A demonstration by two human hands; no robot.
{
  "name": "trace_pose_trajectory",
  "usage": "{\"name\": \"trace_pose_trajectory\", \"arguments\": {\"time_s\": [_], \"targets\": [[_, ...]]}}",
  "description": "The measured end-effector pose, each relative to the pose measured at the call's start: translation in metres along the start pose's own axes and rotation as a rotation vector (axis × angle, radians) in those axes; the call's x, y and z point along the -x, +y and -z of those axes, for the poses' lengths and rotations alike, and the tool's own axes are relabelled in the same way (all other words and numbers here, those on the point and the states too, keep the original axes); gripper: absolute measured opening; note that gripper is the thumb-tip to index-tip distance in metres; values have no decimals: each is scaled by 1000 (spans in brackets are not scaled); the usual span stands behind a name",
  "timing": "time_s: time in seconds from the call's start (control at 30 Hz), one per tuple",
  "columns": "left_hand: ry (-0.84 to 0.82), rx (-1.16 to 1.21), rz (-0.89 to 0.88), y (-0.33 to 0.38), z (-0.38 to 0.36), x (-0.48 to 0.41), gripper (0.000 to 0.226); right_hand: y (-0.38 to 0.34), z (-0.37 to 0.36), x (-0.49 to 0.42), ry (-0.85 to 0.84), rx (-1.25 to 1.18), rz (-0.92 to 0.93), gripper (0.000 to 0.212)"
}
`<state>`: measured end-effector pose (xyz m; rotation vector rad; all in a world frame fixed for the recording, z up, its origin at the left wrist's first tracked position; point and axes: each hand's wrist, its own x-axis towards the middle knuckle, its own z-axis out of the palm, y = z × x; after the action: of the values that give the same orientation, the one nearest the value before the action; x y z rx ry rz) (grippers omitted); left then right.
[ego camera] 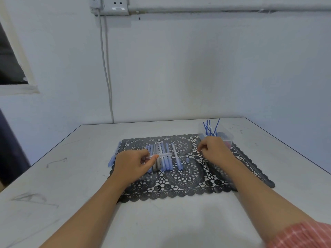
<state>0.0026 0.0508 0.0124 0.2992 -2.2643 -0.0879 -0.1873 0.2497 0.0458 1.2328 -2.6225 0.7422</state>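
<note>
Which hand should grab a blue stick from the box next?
Probably the right hand: it is beside the clear box of blue sticks, while the left hand pinches a clear pen tube.

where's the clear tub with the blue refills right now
In the head view it's on the right: the clear tub stands at the far right corner of the black lace mat, just behind the right hand.

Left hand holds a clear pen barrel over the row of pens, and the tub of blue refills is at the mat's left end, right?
No: the head view shows the tub of blue refills at the mat's right end. The left hand holds the clear pen barrel over the row of pens.
</note>
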Motion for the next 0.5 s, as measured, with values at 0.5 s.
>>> {"name": "trace_pose_trajectory", "arguments": {"time_s": [0.5], "targets": [[-2,19,-7,-3,-2,0,46,5,-6,-4,-112,187,-239,35]]}}
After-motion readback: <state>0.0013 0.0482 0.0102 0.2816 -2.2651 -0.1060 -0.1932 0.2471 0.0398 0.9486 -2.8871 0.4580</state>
